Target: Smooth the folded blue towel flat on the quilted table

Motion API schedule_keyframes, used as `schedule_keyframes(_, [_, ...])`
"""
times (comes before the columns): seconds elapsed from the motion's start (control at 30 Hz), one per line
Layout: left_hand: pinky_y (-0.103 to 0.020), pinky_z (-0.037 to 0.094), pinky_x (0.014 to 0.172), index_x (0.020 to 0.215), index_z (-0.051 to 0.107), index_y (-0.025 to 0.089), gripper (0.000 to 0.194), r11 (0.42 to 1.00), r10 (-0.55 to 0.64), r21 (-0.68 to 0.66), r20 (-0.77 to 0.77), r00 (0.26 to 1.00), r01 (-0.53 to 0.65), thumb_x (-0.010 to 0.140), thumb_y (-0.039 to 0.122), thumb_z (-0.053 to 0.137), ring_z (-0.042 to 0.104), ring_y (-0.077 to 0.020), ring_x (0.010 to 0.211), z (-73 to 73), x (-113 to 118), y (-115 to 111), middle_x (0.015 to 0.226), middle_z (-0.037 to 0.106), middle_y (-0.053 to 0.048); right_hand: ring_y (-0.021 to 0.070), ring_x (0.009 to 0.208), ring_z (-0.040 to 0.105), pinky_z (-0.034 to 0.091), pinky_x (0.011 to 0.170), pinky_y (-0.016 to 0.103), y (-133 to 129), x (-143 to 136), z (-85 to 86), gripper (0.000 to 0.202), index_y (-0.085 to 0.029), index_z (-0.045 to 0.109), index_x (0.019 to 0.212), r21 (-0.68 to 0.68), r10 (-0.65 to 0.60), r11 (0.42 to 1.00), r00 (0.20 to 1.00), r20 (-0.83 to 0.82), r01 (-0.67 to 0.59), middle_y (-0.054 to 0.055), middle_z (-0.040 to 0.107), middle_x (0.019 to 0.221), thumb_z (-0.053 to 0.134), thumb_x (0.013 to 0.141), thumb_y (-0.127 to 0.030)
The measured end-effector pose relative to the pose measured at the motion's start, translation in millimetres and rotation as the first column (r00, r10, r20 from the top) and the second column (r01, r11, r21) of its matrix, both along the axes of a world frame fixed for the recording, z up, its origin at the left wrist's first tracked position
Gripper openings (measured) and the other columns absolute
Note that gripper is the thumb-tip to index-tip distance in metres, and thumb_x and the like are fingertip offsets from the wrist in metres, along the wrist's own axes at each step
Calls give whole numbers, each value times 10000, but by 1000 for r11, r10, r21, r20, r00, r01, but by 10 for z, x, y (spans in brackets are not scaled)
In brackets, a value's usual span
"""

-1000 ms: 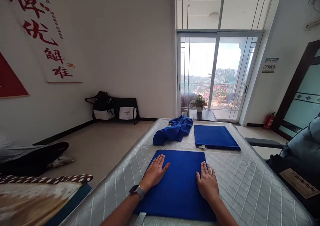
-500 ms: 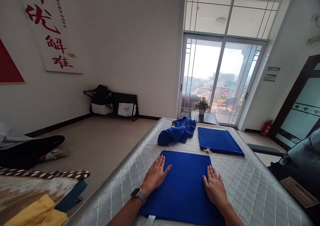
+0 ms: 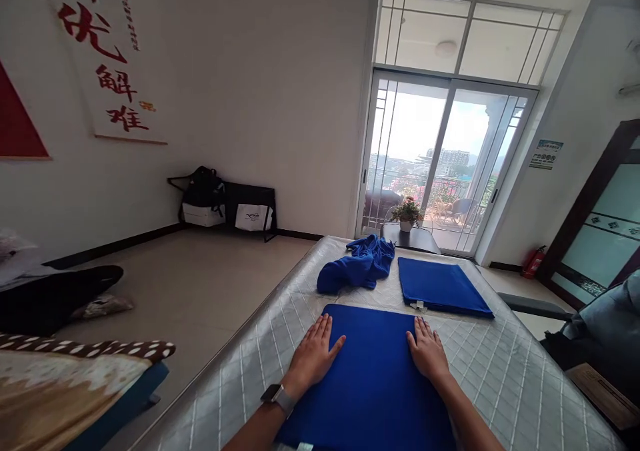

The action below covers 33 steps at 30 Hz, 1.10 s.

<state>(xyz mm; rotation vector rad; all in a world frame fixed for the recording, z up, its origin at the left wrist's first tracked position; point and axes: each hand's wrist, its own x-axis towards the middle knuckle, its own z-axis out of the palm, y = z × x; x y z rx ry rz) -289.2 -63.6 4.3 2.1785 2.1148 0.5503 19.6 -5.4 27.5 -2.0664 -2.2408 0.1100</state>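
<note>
A blue folded cloth (image 3: 373, 384) lies flat and smooth on the silver quilted mattress (image 3: 493, 384) in front of me. My left hand (image 3: 315, 354) rests open on its left edge, fingers together and thumb out, a watch (image 3: 278, 396) on the wrist. On the right edge my right hand (image 3: 427, 351) lies flat in the same way. A white tag (image 3: 305, 447) pokes out at the near left of the cloth. Beyond it sit a crumpled blue cloth (image 3: 359, 264) at the left and another flat folded blue cloth (image 3: 444, 286) at the right.
Past the far end stands a small dark table (image 3: 415, 239) with a potted plant (image 3: 407, 214), before sliding glass doors (image 3: 447, 164). At the left is a patterned blanket (image 3: 65, 388). A cardboard piece (image 3: 605, 392) and dark items lie at the right. A black backpack (image 3: 203, 188) sits by the wall.
My right hand has shifted slightly up and left along the cloth's right edge. The left hand stays nearly in place. The view has tilted a little, and the yellow cloth at lower left has left it.
</note>
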Motion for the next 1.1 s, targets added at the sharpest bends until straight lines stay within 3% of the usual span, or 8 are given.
schedule_keyframes(0.17, [-461,245,1192,1522,292,69,818,1000,-7,18,-25,1000,7,956,656,222,241,-277,1475,-45,-26,31,1592,270,-163,168,1494,111,53,1201,375,23,27,-125,659,-126,166,1558,29,-9,1000,999,-34,10,43,169,1622,185,983,-449])
schedule_keyframes(0.43, [-445,245,1191,1520,287,58,840,1000,9,-18,-92,996,-11,947,666,205,253,-271,1472,-98,-49,45,1596,267,-156,166,1492,123,32,1202,366,-2,26,-89,649,-106,186,1553,44,-14,999,994,-112,19,63,168,1620,199,976,-405])
schedule_keyframes(0.6, [-518,309,1139,1477,408,91,823,996,91,10,-182,979,-91,931,677,219,358,-339,1423,1,6,214,1505,449,-185,167,1493,115,28,1203,371,-41,40,-66,650,-112,180,1554,32,-12,999,981,-195,18,66,190,1618,194,980,-415])
schedule_keyframes(0.7, [-508,313,1138,1420,499,101,813,999,43,38,-190,981,-36,931,688,222,397,-347,1400,208,449,343,1461,510,-186,174,1492,123,22,1201,371,-44,37,-51,643,-114,189,1553,33,-23,999,977,-214,30,81,185,1619,217,979,-403])
schedule_keyframes(0.8, [-464,340,1134,1364,568,155,744,977,-207,31,-64,976,209,955,666,212,443,-303,1376,372,1171,449,1443,543,-153,190,1492,131,34,1199,376,-51,41,-48,640,-100,195,1550,40,-31,998,978,-207,40,102,183,1617,236,980,-389])
schedule_keyframes(0.93, [-348,400,1097,1302,615,226,616,929,-368,64,49,928,365,1004,565,197,510,-210,1323,399,1969,595,1435,565,-81,196,1496,108,47,1197,376,-56,71,-90,609,-117,225,1547,39,34,999,987,-157,-28,91,187,1617,268,966,-295])
schedule_keyframes(1.0, [-334,387,1110,1341,581,236,585,923,-380,85,61,923,375,1025,497,164,496,-182,1335,351,2130,651,1446,558,-61,193,1497,100,47,1197,372,-44,82,-121,610,-132,232,1547,40,50,998,990,-132,-45,80,182,1619,282,950,-245])
schedule_keyframes(1.1, [-383,315,1166,1396,530,241,557,913,-403,92,66,913,397,1031,468,175,425,-185,1391,264,2063,682,1468,534,-50,174,1494,113,55,1196,364,-18,76,-140,605,-144,226,1550,42,33,999,992,-120,-28,67,200,1617,257,953,-240])
